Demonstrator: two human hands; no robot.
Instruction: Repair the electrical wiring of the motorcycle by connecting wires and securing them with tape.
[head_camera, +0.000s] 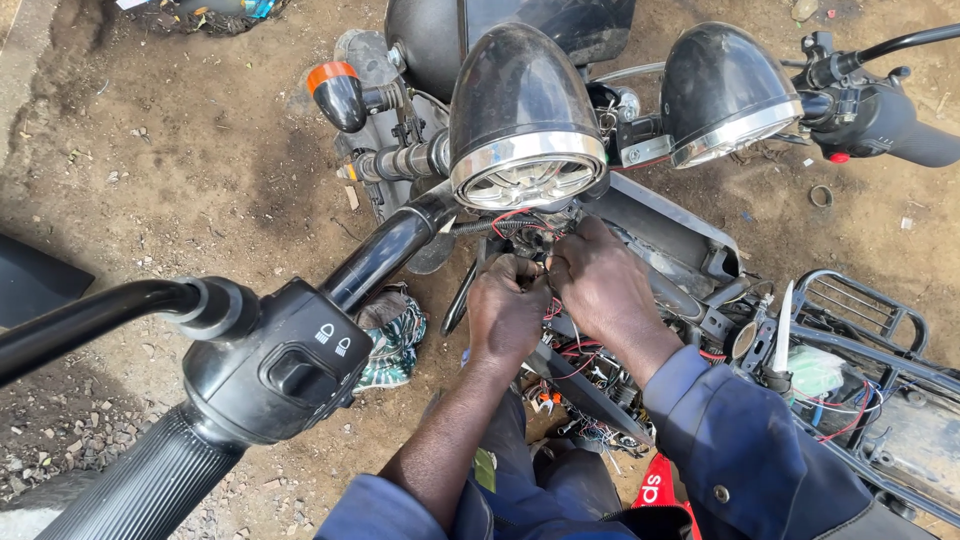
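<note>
ground (200, 170): bare packed dirt, oil-stained | gravel (60, 450) lower left | light: harsh daylight

A black handlebar grip (130, 490) with its switch box (275, 365) fills the near left. Two black chrome-rimmed gauges (525, 125) sit ahead, an orange-tipped indicator (338, 92) beside them. A patterned rag (392, 335) lies on the dirt ground (180, 170); a metal rack (865, 310) stands right.

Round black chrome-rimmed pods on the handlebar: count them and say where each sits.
2. One pod sits at the centre, directly above both hands working at the wiring; the other pod sits to its right, near the right grip. More may be hidden outside the view.
</note>
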